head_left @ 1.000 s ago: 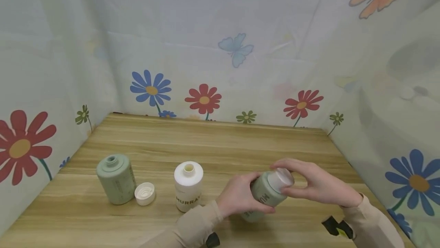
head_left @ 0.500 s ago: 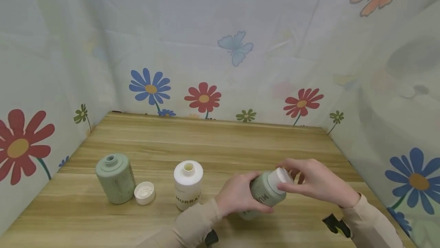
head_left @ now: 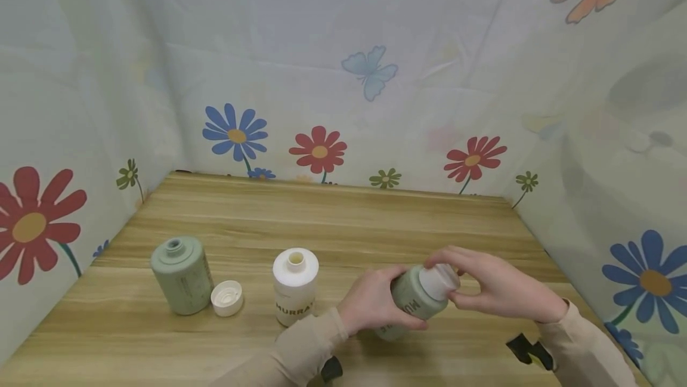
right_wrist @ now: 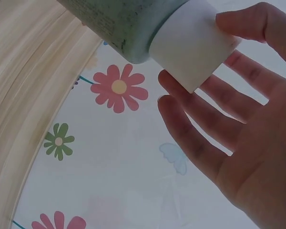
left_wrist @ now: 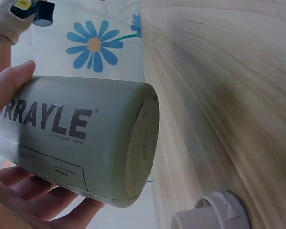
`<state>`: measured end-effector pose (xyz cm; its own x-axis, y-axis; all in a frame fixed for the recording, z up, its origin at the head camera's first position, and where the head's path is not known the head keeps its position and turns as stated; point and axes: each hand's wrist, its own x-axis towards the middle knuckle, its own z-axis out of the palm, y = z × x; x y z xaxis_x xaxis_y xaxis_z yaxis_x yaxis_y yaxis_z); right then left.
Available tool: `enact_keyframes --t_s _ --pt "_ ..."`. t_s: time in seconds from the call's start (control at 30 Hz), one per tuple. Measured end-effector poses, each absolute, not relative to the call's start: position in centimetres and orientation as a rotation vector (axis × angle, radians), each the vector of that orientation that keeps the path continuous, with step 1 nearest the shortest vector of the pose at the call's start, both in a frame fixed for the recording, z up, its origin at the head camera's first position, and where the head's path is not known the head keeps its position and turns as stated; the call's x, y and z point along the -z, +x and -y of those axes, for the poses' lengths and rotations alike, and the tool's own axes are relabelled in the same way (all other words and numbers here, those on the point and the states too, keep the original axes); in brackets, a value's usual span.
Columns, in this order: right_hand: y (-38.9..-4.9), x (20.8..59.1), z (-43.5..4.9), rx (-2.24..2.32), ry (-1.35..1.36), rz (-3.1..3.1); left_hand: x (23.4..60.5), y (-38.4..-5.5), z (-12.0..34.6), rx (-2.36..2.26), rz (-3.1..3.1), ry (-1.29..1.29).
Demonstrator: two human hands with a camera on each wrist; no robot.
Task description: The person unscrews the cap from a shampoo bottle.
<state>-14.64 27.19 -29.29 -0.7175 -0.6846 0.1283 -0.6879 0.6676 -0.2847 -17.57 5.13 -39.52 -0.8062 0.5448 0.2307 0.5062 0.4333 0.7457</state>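
Fabric (head_left: pixel 343 47) with printed flowers and butterflies, thin and smooth, hung around the worktop (head_left: pixel 333 220) on three sides. The worktop was flat, with a pale wood grain in long stripes.

The left hand (head_left: pixel 370 306) was curled around the body of a sage-green bottle (head_left: pixel 410 303), which was tilted and lifted above the worktop near its front right part. This bottle was a short, round cylinder of matte plastic with dark printed letters on the side and a flat round bottom. The right hand (head_left: pixel 499 291) was at its white cap (head_left: pixel 439 281), a smooth, short cylinder; the thumb and the fingertips pinched the cap at its sides while the other fingers were spread behind it, as the right wrist view showed.

To the left stood a second green bottle (head_left: pixel 181 275) of the same shape, upright, with its narrow neck uncovered. A white bottle (head_left: pixel 294 287), also round and short with an uncovered neck, stood upright between it and the left hand. A small white cap (head_left: pixel 226 298) lay just beside the second green bottle, hollow side up.
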Motion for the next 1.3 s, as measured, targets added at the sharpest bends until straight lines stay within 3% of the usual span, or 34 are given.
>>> enact_keyframes --t_s 0.17,0.5,1.3 --pt "-14.6 29.37 -27.15 -0.545 1.167 2.851 39.42 -17.66 -5.15 -1.348 -2.607 0.943" --pt "-14.33 29.37 -26.43 -0.576 0.811 2.932 39.63 -17.7 -5.2 -1.34 -2.591 0.919" --pt "-14.24 29.24 -26.98 -0.599 1.152 2.826 39.92 -17.89 -5.3 -1.322 -2.631 0.953"
